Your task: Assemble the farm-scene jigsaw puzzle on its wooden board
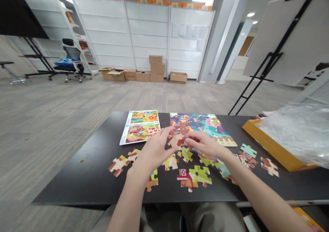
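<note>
My right hand (202, 142) has its thumb and fingers closed at the right edge of a cream and brown puzzle piece (177, 140). To the left of that piece is my left hand (155, 150), its thumb and fingers apart in a wide curve. Beneath my hands lie loose pieces, among them a green piece (186, 154) and a pale green one (170, 162). Nearer to me, a red barn piece (184, 179) touches a green piece (202, 174). Beyond my hands lie a colourful puzzle board (209, 127) and a picture sheet (140, 127) showing two scenes.
More puzzle pieces lie left, such as a cream one (118, 165), and right, such as a brown and cream one (269, 166). A yellow box (272, 146) with clear plastic stands on the black table (84, 177) at right. An easel (272, 58) stands behind it.
</note>
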A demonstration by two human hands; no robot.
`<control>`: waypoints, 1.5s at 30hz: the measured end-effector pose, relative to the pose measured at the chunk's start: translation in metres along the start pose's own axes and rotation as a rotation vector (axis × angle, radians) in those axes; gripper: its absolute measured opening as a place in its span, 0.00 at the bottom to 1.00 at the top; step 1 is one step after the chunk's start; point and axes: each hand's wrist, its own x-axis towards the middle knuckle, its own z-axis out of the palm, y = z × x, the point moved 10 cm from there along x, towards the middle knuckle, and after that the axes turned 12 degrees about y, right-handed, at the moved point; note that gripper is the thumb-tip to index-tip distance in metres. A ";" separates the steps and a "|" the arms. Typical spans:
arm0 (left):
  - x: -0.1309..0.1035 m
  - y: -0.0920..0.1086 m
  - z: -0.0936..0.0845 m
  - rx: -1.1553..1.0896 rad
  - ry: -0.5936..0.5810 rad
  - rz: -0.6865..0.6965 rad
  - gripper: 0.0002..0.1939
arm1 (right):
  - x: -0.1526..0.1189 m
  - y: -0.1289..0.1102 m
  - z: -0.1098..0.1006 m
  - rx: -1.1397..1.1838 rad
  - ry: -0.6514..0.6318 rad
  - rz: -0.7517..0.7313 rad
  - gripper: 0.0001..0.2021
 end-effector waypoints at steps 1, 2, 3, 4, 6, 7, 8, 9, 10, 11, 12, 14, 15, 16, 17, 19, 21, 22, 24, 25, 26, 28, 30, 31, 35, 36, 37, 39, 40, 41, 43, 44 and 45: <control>0.000 0.004 0.003 0.007 -0.011 0.015 0.29 | 0.000 0.000 0.003 0.042 -0.010 0.007 0.19; 0.000 0.008 0.005 0.015 -0.021 0.027 0.28 | 0.000 0.001 0.006 0.082 -0.019 0.016 0.18; 0.000 0.012 0.006 0.025 -0.028 0.037 0.27 | -0.001 0.001 0.008 0.118 -0.024 0.028 0.18; 0.000 0.015 0.007 0.037 -0.035 0.047 0.27 | 0.000 0.003 0.009 0.148 -0.027 0.045 0.17; 0.001 0.020 0.008 0.052 -0.037 0.064 0.26 | 0.000 0.007 0.010 0.198 -0.021 0.089 0.17; 0.001 0.021 0.007 0.049 -0.032 0.071 0.26 | 0.001 0.009 0.009 0.216 -0.012 0.110 0.17; 0.001 0.023 0.007 0.037 -0.027 0.079 0.27 | 0.002 0.011 0.008 0.232 0.002 0.127 0.18; 0.002 0.024 0.007 0.018 -0.021 0.085 0.26 | 0.003 0.013 0.005 0.246 0.022 0.136 0.18; 0.002 0.024 0.006 -0.003 -0.015 0.087 0.26 | 0.004 0.014 0.002 0.260 0.043 0.138 0.18; 0.002 0.024 0.006 -0.020 -0.012 0.086 0.25 | 0.005 0.015 -0.001 0.274 0.063 0.136 0.18; 0.002 0.023 0.007 -0.030 -0.013 0.080 0.25 | 0.005 0.015 -0.004 0.288 0.078 0.134 0.18; 0.002 0.019 0.008 -0.034 -0.020 0.057 0.25 | 0.006 0.017 -0.007 0.308 0.089 0.138 0.18; 0.002 0.017 0.008 -0.037 -0.026 0.045 0.26 | 0.006 0.017 -0.008 0.311 0.089 0.142 0.18; 0.001 0.015 0.009 -0.045 -0.037 0.033 0.27 | 0.006 0.017 -0.009 0.309 0.089 0.141 0.18; 0.000 0.014 0.010 -0.058 -0.046 0.022 0.27 | 0.006 0.016 -0.009 0.304 0.090 0.136 0.19; -0.001 0.012 0.011 -0.090 -0.062 0.002 0.26 | 0.006 0.013 -0.010 0.291 0.090 0.121 0.19; -0.003 0.011 0.011 -0.119 -0.072 -0.021 0.24 | 0.006 0.010 -0.010 0.278 0.090 0.107 0.20; -0.003 0.011 0.011 -0.133 -0.078 -0.031 0.23 | 0.006 0.009 -0.011 0.273 0.092 0.102 0.20; -0.003 0.013 0.011 -0.163 -0.088 -0.045 0.22 | 0.006 0.007 -0.012 0.274 0.099 0.095 0.20; -0.003 0.014 0.011 -0.171 -0.091 -0.048 0.20 | 0.006 0.005 -0.012 0.279 0.096 0.092 0.20; -0.003 0.015 0.011 -0.173 -0.092 -0.054 0.18 | 0.006 0.004 -0.011 0.286 0.087 0.091 0.20; -0.003 0.015 0.012 -0.166 -0.098 -0.080 0.14 | 0.006 0.003 -0.007 0.295 0.057 0.087 0.19; -0.004 0.013 0.015 -0.165 -0.118 -0.129 0.12 | 0.005 0.003 -0.003 0.288 0.029 0.087 0.19; -0.004 0.011 0.016 -0.174 -0.125 -0.157 0.12 | 0.005 0.004 -0.002 0.285 0.024 0.091 0.19; -0.004 0.002 0.015 -0.253 -0.053 -0.287 0.07 | 0.003 0.007 0.000 0.312 -0.009 0.113 0.17; -0.004 -0.001 0.015 -0.283 -0.020 -0.325 0.06 | 0.002 0.008 -0.001 0.317 -0.019 0.115 0.17; -0.005 -0.003 0.015 -0.309 0.010 -0.358 0.06 | 0.002 0.008 -0.003 0.322 -0.023 0.118 0.17; -0.007 -0.005 0.020 -0.337 0.045 -0.396 0.05 | 0.002 0.011 -0.012 0.342 -0.003 0.127 0.16; -0.008 -0.004 0.023 -0.331 0.046 -0.393 0.05 | 0.002 0.012 -0.018 0.356 0.023 0.129 0.16; -0.009 -0.002 0.027 -0.311 0.036 -0.378 0.06 | 0.003 0.014 -0.025 0.369 0.050 0.128 0.16; -0.012 0.004 0.034 -0.252 0.003 -0.338 0.07 | 0.004 0.018 -0.036 0.367 0.093 0.119 0.16; -0.012 0.006 0.037 -0.225 -0.010 -0.323 0.07 | 0.004 0.020 -0.040 0.357 0.103 0.115 0.16; -0.013 0.008 0.038 -0.202 -0.016 -0.314 0.07 | 0.005 0.021 -0.043 0.349 0.108 0.114 0.16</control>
